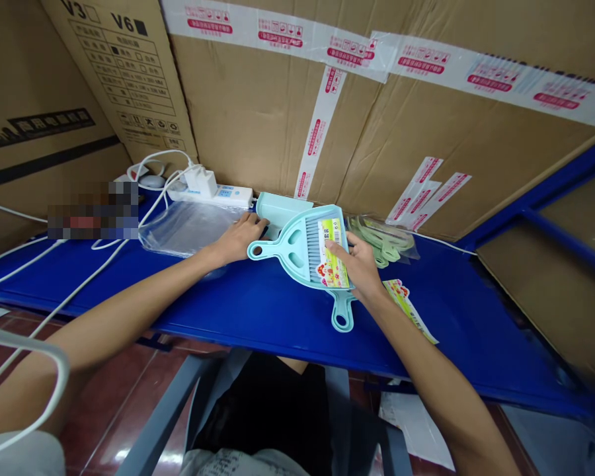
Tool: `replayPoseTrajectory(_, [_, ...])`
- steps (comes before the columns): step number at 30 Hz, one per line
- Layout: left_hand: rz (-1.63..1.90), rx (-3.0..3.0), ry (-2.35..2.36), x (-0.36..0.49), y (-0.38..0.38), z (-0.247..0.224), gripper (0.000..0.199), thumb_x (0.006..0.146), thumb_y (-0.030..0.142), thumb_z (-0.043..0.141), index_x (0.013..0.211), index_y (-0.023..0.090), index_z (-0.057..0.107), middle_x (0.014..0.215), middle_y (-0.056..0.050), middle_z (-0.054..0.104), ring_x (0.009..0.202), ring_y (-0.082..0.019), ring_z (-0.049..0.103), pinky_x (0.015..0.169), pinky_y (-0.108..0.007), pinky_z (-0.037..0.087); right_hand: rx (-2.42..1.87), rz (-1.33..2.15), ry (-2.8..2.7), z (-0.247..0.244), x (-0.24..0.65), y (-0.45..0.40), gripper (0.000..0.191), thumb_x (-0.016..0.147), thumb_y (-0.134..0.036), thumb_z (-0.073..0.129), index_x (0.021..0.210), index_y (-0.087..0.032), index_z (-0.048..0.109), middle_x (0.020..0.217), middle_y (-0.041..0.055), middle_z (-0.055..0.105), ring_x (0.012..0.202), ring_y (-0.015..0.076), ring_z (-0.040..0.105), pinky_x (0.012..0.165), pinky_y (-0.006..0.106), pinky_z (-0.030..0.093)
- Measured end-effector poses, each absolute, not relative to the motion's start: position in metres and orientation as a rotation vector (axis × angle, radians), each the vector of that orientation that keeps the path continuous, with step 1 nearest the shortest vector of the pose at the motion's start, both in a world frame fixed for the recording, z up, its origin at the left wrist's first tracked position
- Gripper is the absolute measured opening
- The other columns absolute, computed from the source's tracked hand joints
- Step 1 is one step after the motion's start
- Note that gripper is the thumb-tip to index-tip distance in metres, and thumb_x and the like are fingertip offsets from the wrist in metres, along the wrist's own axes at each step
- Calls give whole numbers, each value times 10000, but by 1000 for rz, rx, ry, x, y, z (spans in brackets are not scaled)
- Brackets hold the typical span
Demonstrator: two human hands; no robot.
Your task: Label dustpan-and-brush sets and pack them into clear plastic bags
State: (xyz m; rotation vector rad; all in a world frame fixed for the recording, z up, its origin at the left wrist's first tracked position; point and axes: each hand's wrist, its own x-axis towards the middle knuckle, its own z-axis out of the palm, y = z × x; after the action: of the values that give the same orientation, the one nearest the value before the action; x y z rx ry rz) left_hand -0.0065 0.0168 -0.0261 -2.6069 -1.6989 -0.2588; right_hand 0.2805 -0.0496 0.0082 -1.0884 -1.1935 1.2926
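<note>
My right hand (361,264) grips a mint-green dustpan (292,248) by its right side, thumb on the front. A small brush (315,248) with grey bristles lies nested in the pan, its handle (342,313) sticking out below. Under the thumb is a yellow printed label card (333,251). My left hand (242,237) is at the right edge of a stack of clear plastic bags (176,228), its fingers bent together; what they pinch is hidden. Just behind it lies another mint-green dustpan (282,208), partly covered by the held one.
A white power strip (235,196) with plugs and cables stands at the back left. Green items in clear wrapping (384,241) and a loose label card (410,311) lie to the right on the blue table (277,324). Cardboard (258,112) walls the back.
</note>
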Motion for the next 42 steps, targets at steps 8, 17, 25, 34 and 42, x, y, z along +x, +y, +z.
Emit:
replayPoseTrajectory(8, [-284, -2621, -1684, -7, 17, -28, 430, 1072, 446, 430, 1312, 126, 588, 1266, -224, 603, 1244, -394, 554, 1028, -524, 522, -1100, 1297, -1201, 9, 281, -51, 521, 665, -534, 967, 1033, -250, 730, 955, 55, 853, 805, 295, 822, 680, 417, 675])
replayPoseTrajectory(17, [-272, -2616, -1700, -5, 16, -26, 439, 1063, 454, 456, 1320, 125, 594, 1239, -219, 608, 1222, -393, 574, 1032, -527, 525, -1101, 1293, -1208, 10, 280, -51, 532, 656, -540, 967, 1032, -244, 734, 952, 58, 852, 778, 292, 818, 635, 397, 661])
replayPoseTrajectory(25, [-262, -2587, -1720, -3, 13, -22, 440, 1059, 445, 467, 1344, 139, 602, 1246, -205, 610, 1228, -388, 574, 1046, -529, 525, -1090, 1277, -1204, 7, 281, -49, 526, 659, -523, 970, 1041, -242, 741, 957, 60, 852, 778, 288, 817, 643, 393, 655])
replayPoseTrajectory(34, [-403, -2608, -1693, -2, 7, -17, 334, 1004, 416, 563, 1207, 177, 680, 1177, -187, 582, 1138, -378, 596, 949, -516, 562, -1084, 1178, -1208, 11, 285, -48, 488, 706, -535, 936, 1044, -253, 726, 994, 59, 846, 836, 296, 819, 713, 438, 674])
replayPoseTrajectory(42, [-472, -2587, -1746, 4, 6, -13, 247, 965, 336, 602, 1114, 191, 735, 1197, -157, 602, 996, -313, 663, 851, -458, 579, -1067, 1097, -1141, 6, 293, -38, 520, 694, -527, 935, 1067, -237, 717, 1010, 72, 845, 893, 321, 823, 779, 472, 686])
